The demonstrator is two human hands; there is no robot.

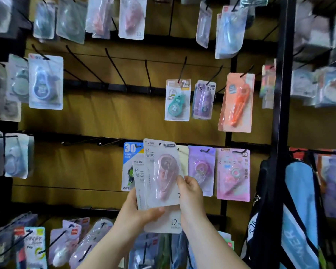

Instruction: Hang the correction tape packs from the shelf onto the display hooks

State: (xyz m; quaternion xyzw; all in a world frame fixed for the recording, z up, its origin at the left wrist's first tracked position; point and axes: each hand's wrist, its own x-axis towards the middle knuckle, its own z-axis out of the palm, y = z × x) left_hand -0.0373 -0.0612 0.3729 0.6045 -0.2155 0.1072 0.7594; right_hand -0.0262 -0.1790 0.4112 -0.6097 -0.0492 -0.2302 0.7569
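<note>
Lighting: dim, warm, even; no hard shadows.
Glare: soft sheen on the blister of the held correction tape pack (164, 177).
Blur: heavy smear at the left and upper-right edges; centre sharper.
Distortion: wide-angle lean in the black upright post (281, 94).

hands (138, 214) (190, 195): 2 | held correction tape packs (163, 171) (140, 181): 2 | blue bag (299, 200): 1

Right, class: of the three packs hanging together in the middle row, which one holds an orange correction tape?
The rightmost pack, on the peach card; its neighbours are the teal pack and the purple pack.
</note>
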